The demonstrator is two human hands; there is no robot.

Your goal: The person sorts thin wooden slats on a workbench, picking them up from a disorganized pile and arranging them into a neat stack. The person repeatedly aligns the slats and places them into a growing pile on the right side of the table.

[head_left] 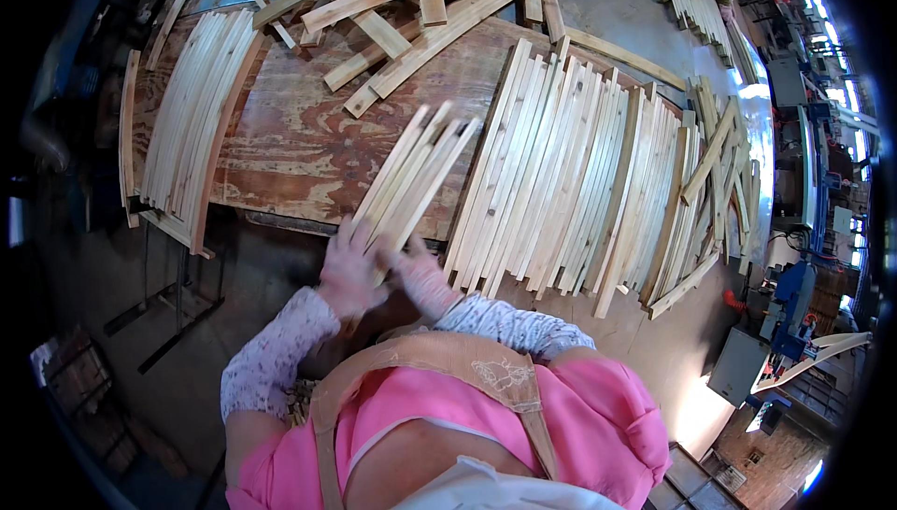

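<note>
Several narrow, pale wooden strips (404, 183) lie side by side in a loose bundle, their far ends fanned and slightly blurred over the table. My left hand (350, 272) grips the near end of this bundle from its left side. From the right, my right hand (425, 278) closes around the same end, its fingers blurred by motion. Just right of my right hand, a wide row of similar strips (542, 174) lies across the table, near ends sticking out past the front edge.
The worn brown wooden table (290, 127) spans the front. A smaller row of strips (201, 108) rests at its left end, beside a longer board. Loose boards (411, 34) pile up at the back, and crossed pieces (715, 160) lie at the right. Machinery (790, 309) stands farther right.
</note>
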